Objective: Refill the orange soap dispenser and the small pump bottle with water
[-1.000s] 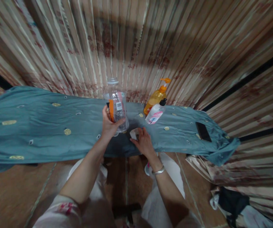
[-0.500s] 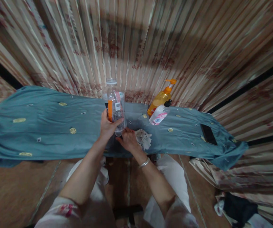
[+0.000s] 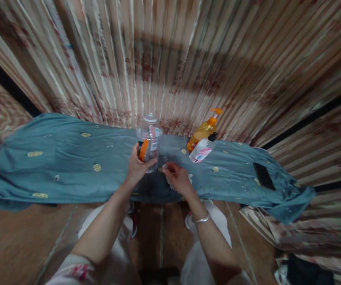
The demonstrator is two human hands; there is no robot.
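My left hand [image 3: 138,165] is wrapped around the lower part of a clear plastic bottle [image 3: 150,132] with an orange and black label and no cap on its mouth. The bottle stands nearly upright at the middle of the cloth-covered table. Just right of its base, my right hand [image 3: 178,177] is apart from it, thumb and fingers pinched together. Something small and pale shows at the fingertips, too blurred to name. A crumpled white tissue [image 3: 191,178] lies mostly hidden under and behind my right hand.
Right of the bottle stand an amber pump bottle [image 3: 201,134] with an orange pump and a white-and-pink bottle [image 3: 201,150] with a black top. A black phone [image 3: 264,176] lies farther right on the blue-green cloth [image 3: 72,162]. A pleated curtain [image 3: 170,59] hangs behind.
My right hand has moved away from the bottle's base to the right, over the tissue. The bottle now rests on the table, still in my left hand. The view has shifted slightly.
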